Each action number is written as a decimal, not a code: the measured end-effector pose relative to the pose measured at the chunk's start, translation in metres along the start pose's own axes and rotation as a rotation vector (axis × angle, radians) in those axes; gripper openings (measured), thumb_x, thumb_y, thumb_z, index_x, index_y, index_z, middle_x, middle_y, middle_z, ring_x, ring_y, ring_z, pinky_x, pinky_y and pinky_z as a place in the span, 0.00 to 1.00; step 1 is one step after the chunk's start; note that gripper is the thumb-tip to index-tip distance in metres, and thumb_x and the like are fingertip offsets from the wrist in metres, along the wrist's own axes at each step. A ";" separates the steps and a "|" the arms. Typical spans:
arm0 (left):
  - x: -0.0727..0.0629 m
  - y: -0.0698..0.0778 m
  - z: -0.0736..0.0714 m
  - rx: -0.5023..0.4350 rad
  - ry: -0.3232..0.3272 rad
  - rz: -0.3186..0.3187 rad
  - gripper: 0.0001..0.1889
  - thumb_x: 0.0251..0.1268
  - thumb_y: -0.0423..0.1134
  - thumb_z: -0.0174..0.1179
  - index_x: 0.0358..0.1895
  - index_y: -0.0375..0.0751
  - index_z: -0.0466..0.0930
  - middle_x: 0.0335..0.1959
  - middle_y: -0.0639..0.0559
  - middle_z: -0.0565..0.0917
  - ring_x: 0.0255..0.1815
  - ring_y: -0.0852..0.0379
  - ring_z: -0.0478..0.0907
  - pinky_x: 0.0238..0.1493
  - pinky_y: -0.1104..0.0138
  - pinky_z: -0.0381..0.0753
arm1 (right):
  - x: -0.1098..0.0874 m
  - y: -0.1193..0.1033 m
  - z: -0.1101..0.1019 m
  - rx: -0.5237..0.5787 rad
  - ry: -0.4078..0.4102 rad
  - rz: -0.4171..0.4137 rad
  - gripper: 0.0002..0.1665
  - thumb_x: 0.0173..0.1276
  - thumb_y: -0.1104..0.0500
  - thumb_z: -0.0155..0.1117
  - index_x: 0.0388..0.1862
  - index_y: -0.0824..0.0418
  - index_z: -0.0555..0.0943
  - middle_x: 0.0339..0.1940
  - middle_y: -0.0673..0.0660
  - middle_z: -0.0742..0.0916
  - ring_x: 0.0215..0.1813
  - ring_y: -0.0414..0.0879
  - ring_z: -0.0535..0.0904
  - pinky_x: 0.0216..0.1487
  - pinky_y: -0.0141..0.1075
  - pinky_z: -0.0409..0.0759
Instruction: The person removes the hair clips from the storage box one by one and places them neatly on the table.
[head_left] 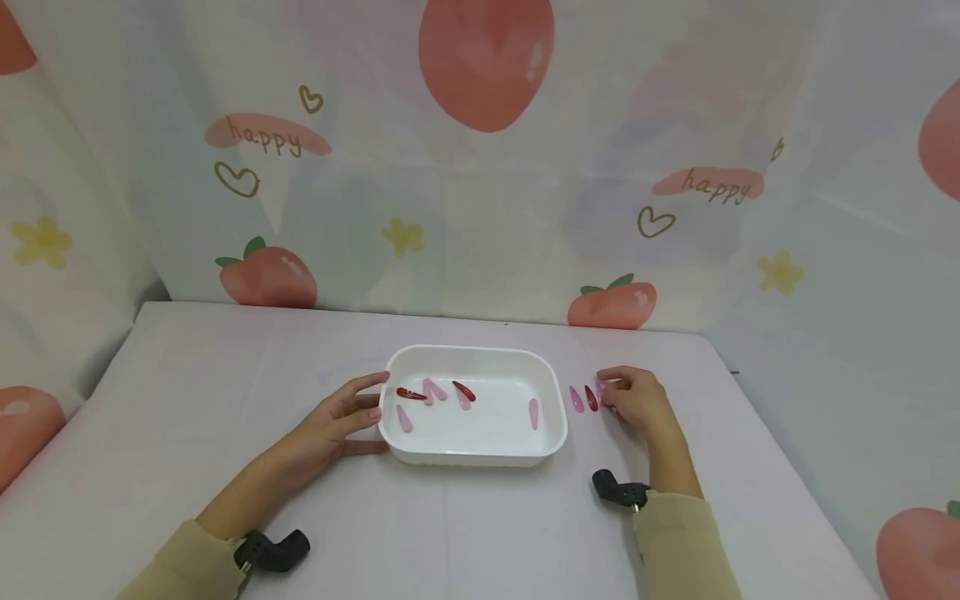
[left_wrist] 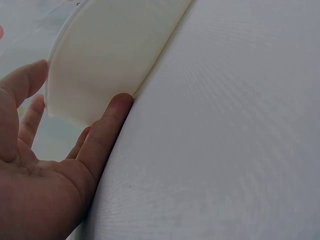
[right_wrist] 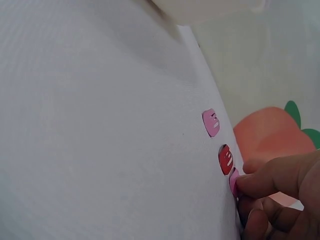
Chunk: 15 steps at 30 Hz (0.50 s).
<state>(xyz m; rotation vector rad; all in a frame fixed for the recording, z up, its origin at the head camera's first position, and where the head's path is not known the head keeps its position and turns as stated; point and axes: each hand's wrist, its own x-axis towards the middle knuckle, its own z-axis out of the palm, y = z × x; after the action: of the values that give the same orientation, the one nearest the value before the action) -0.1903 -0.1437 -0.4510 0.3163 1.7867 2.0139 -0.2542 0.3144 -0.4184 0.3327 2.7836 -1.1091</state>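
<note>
A pink clip [right_wrist: 233, 181], pinched by the right hand [head_left: 636, 402], ends a row of three on the tabletop [head_left: 450, 533] at 3 o'clock from the tray [head_left: 472, 436]; several loose clips [head_left: 405, 418] lie inside, so the work looks partway. The left hand [head_left: 327, 433], fingers apart, touches the tray's 9 o'clock side.

A printed fabric backdrop [head_left: 495, 233] hangs behind and along both sides of a table [head_left: 450, 533] spread with a white cloth. Pale pastel washes carry coral fruits [head_left: 268, 279] with green leaves, yellow flowers [head_left: 403, 237], gold-brown outlined hearts [head_left: 238, 177] and the handwritten word "happy" [head_left: 264, 136] over coral brushstrokes [head_left: 671, 185]. Soft, muted light falls across the setting, with a darker shadow [head_left: 153, 293] in the fold beside the table's far left corner.
</note>
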 end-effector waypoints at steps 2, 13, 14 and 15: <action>0.000 0.000 0.000 -0.002 0.000 0.000 0.31 0.77 0.36 0.52 0.78 0.52 0.55 0.75 0.35 0.58 0.68 0.38 0.69 0.59 0.47 0.81 | -0.001 0.000 0.000 0.007 -0.002 0.002 0.21 0.73 0.62 0.57 0.63 0.61 0.78 0.48 0.63 0.83 0.41 0.50 0.78 0.38 0.33 0.80; 0.002 -0.002 0.001 0.008 0.005 0.002 0.32 0.76 0.38 0.54 0.78 0.52 0.55 0.75 0.35 0.59 0.68 0.38 0.69 0.58 0.47 0.81 | -0.005 -0.005 -0.007 0.201 -0.026 -0.039 0.24 0.75 0.58 0.57 0.68 0.58 0.75 0.52 0.62 0.82 0.42 0.51 0.79 0.42 0.34 0.83; 0.002 -0.002 0.001 0.007 0.003 0.004 0.31 0.76 0.38 0.54 0.78 0.52 0.55 0.75 0.35 0.59 0.68 0.38 0.69 0.58 0.47 0.81 | -0.005 -0.007 -0.007 0.242 -0.036 -0.058 0.24 0.75 0.57 0.58 0.68 0.57 0.74 0.52 0.61 0.82 0.44 0.51 0.79 0.44 0.34 0.84; 0.002 -0.002 0.001 0.006 0.002 0.005 0.32 0.76 0.38 0.54 0.78 0.52 0.54 0.75 0.35 0.59 0.68 0.38 0.69 0.58 0.47 0.81 | -0.006 -0.010 -0.008 0.295 -0.052 -0.079 0.24 0.75 0.56 0.58 0.69 0.57 0.74 0.53 0.60 0.81 0.46 0.51 0.78 0.46 0.34 0.84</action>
<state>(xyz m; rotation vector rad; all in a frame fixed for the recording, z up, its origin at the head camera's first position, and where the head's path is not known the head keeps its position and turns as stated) -0.1913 -0.1415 -0.4526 0.3208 1.7959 2.0131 -0.2513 0.3119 -0.4053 0.2193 2.6076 -1.5277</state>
